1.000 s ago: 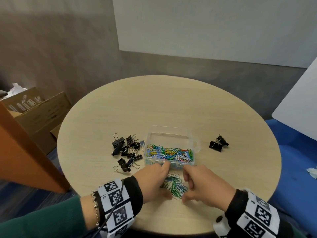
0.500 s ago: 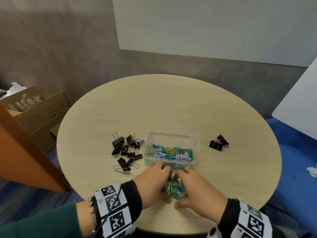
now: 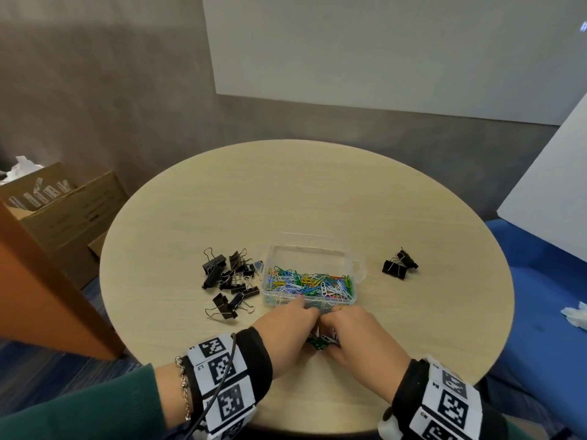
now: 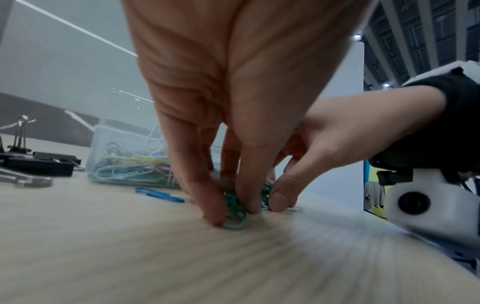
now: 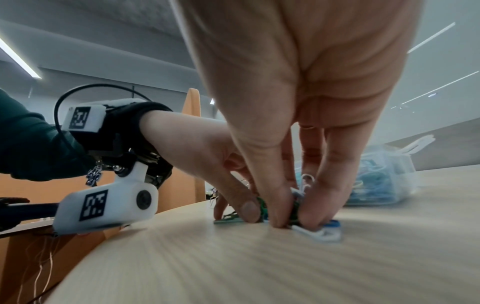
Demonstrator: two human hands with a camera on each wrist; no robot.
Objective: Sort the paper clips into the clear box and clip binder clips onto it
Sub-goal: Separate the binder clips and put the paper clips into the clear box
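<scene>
A clear plastic box (image 3: 349, 274) holding many coloured paper clips stands mid-table, also seen as the clear box (image 4: 116, 152) and, blurred, as the box (image 5: 384, 181). Just in front of it lies a small pile of paper clips (image 3: 319, 341), mostly green. My left hand (image 3: 286, 328) and right hand (image 3: 355, 331) meet over the pile, fingers curled down and pinching the clips (image 4: 233, 207) against the table. White and blue clips (image 5: 319, 232) lie under my right fingertips. One blue clip (image 4: 158, 195) lies loose by the box.
A heap of black binder clips (image 3: 228, 274) lies left of the box; two more binder clips (image 3: 398, 265) lie to its right. The round wooden table (image 3: 286, 192) has bare surface behind. Cardboard boxes (image 3: 63, 211) stand on the floor at left, a blue seat (image 3: 546, 312) at right.
Both hands have drawn together over the loose clips, squeezing the spread pile into a tight bunch between their fingertips. The box and binder clips have not moved.
</scene>
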